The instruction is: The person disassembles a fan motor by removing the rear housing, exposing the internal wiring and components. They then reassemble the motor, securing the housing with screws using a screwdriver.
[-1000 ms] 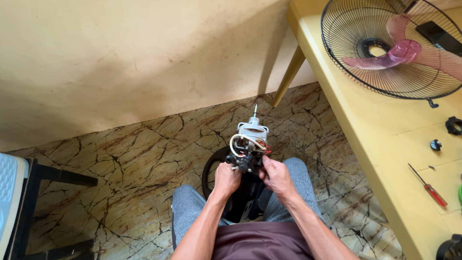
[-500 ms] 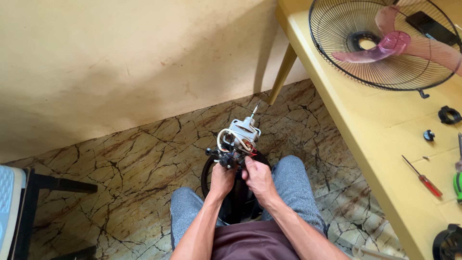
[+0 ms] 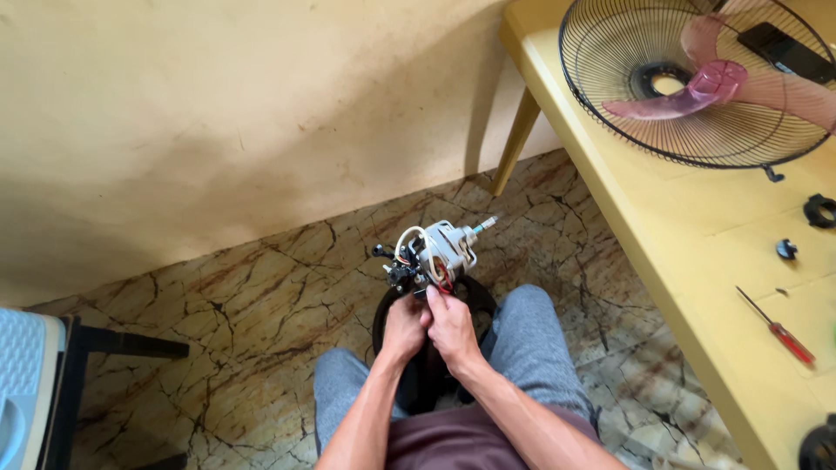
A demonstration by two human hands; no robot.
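A small fan motor (image 3: 442,251) with white housing, a metal shaft pointing right and loose white, red and black wires sits on top of a black stand between my knees. My left hand (image 3: 402,328) grips the black part just under the motor. My right hand (image 3: 451,324) is beside it, its fingertips pinching at the wires on the motor's lower side. Both hands touch each other. The black stand's base ring (image 3: 475,292) shows behind my hands.
A yellow table (image 3: 662,261) stands at the right, carrying a black wire fan guard (image 3: 610,122) with a pink blade (image 3: 688,87), a red-handled screwdriver (image 3: 779,329) and small black knobs (image 3: 819,211). A dark stool with a pale blue thing (image 3: 26,383) is at left. Marble floor, beige wall.
The motor has tilted over, so its shaft now points to the right instead of up. My hands stayed on it, and my view has shifted slightly left.
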